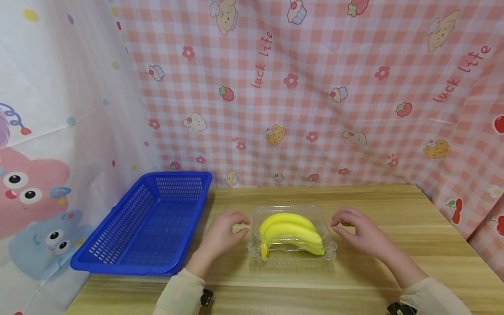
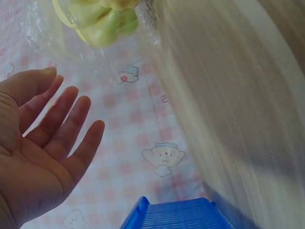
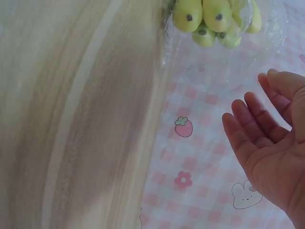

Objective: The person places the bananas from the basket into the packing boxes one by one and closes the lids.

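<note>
A clear plastic clamshell box stands on the wooden table in the head view, with yellow bananas inside it. Its lid appears to be down over the fruit. My left hand is just left of the box, fingers relaxed and holding nothing. On the other side my right hand hovers by the box's right wall, also without anything in it. Both wrist views show a gap between the fingers and the plastic. The banana tips show through the plastic in the right wrist view.
A blue plastic basket with slotted sides stands at the table's left, close beside the left forearm. Behind the wooden table hangs a pink checked cloth. A white patterned curtain hangs on the left.
</note>
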Available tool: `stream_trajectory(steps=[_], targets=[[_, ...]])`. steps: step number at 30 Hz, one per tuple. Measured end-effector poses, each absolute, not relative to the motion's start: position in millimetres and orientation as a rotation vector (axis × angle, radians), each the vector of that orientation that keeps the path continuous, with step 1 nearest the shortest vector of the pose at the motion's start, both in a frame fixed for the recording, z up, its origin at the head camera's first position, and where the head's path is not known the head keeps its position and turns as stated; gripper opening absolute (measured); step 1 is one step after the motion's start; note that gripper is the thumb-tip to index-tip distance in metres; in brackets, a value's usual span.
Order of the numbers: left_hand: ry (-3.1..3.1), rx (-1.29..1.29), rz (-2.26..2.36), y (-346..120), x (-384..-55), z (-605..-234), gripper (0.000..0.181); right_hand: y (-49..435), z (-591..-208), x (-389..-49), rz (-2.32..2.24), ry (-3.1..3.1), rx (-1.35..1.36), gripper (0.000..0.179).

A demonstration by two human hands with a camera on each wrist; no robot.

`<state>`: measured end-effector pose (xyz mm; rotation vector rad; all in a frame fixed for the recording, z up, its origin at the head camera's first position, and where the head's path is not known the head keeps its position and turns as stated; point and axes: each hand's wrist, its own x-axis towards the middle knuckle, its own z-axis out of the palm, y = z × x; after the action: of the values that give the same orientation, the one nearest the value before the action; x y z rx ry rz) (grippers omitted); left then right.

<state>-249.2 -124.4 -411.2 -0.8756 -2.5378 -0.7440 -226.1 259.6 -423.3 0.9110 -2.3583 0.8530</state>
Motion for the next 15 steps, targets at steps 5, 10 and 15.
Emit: stream_trajectory(steps=[5,10,15], targets=[[-2.564,-0.795,-0.942,-125,-242,-413,0.017,257,-425,-218,1.025,-2.408,0.796,0.019],[-2.637,-0.644,-1.170,-126,-236,-414,0.018,254,-424,-210,1.132,-2.473,0.664,0.015],[-2.678,-0.551,-1.474,-126,-231,-416,0.031,253,-423,-202,1.286,-2.583,0.501,0.028]])
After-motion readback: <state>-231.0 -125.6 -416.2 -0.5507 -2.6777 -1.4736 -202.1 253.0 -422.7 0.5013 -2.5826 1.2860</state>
